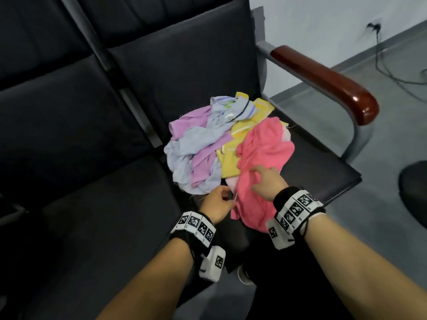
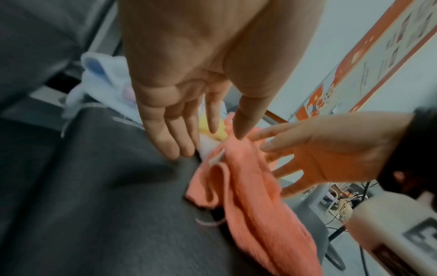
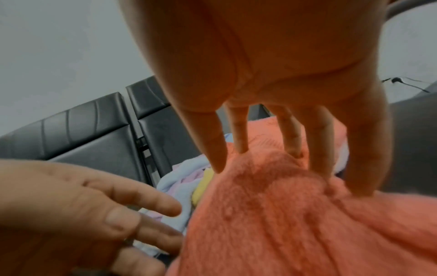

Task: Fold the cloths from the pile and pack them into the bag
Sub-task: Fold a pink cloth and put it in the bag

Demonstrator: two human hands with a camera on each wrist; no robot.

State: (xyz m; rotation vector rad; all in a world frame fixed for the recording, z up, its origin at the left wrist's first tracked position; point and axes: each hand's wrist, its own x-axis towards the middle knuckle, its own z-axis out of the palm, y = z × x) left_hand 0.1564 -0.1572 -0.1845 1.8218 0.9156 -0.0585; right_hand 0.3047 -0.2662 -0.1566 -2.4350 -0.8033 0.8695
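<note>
Both hands are down at the front edge of the seat, working on the pink cloth. The right hand is spread wide, fingers straight and fanned out, with the fingertips pressing down onto the top of the pink cloth; it's not grabbing anything, just touching. The left hand sits right beside it on the left, at the cloth's near left edge. From the left wrist view its fingers look pretty straight and relaxed, with the thumb tip touching the pink fabric, but I can't really tell whether it's pinching the edge or just resting against it.

The pink cloth itself is rumpled, and its near end hangs over the seat's front edge between the two wrists. Right behind and to the left of it is the rest of the pile: a yellow cloth touching the pink one, a lilac cloth and a pale blue cloth tangled together on the left, plus a striped light one toward the back. All of it sits on the black padded seat at the right end of a row of seats, next to a wooden armrest. No bag in any view.
</note>
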